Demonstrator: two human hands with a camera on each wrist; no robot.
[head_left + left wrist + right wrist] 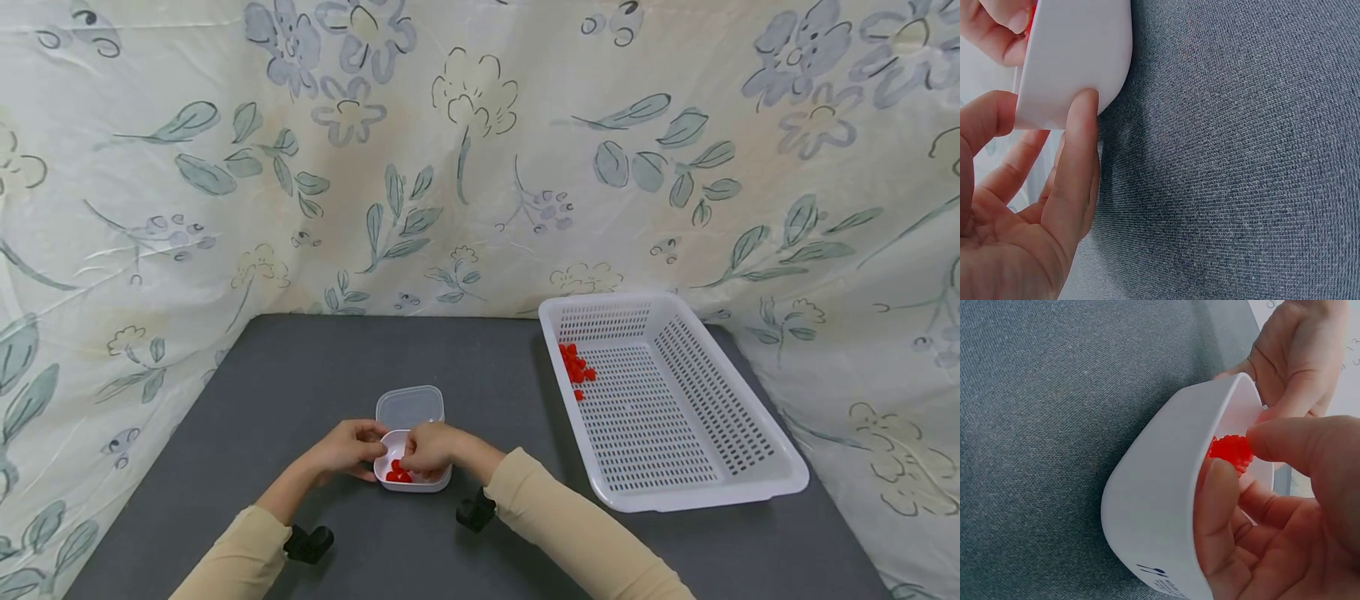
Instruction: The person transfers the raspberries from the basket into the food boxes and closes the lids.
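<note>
- Working over the small white tub (415,475), which is sitting on the grey tabletop (300,392) well to the left of the white basket (667,400), we are moving red berries out of it one at a time, as far as we can judge.
- Our left hand (347,448) is steadying the tub's left wall, with thumb and fingers curled against it; the left wrist view is showing a fingertip (1082,125) pressed flat on the white wall.
- Our right hand (429,448) is reaching inside the tub and pinching one red berry (1230,451) between thumb and forefinger, with another finger resting on the rim.
- A few berries (399,473) are still lying in the tub, so we are judging the tub not yet emptied.
- A small cluster of red berries (574,367) is already lying in the basket's far left corner, so part of the work looks done.
- The tub's clear lid (409,407) is lying off, just behind the tub.
</note>
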